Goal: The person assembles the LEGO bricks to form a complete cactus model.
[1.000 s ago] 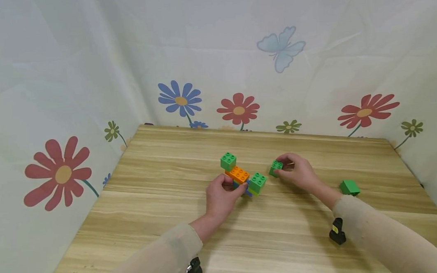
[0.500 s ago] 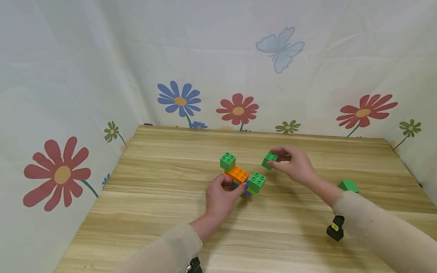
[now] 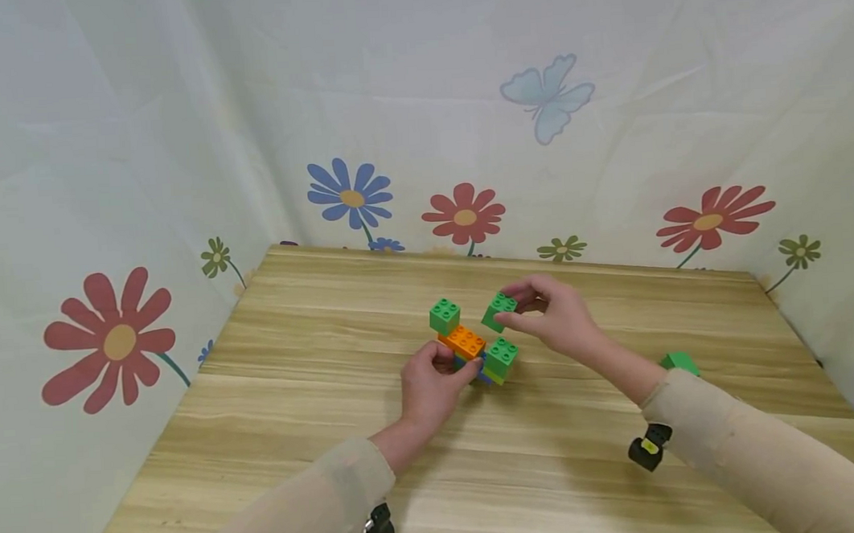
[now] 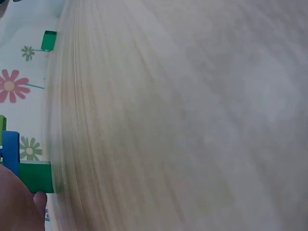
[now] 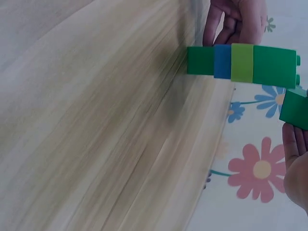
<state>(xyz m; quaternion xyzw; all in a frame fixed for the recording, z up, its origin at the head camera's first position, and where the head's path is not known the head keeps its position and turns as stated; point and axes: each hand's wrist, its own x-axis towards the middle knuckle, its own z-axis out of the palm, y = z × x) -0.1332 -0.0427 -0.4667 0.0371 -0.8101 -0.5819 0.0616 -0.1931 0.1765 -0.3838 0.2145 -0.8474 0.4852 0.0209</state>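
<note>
My left hand grips a toy brick build on the table, thumb and fingers at its sides. An orange brick tops its middle, with a green brick at the far left end. At the right end a studded green brick sits on a lime brick, over a blue brick and another green brick. My right hand pinches a loose green brick by its sides, raised and tilted just behind that right end.
On the wooden table to the right lies a green brick with a sloped top, partly behind the right sleeve. A flowered cloth hangs beyond the table's back and side edges.
The right hand has lifted the green brick and carried it left, to just behind the build's right end. The left hand and the build have stayed in place.
</note>
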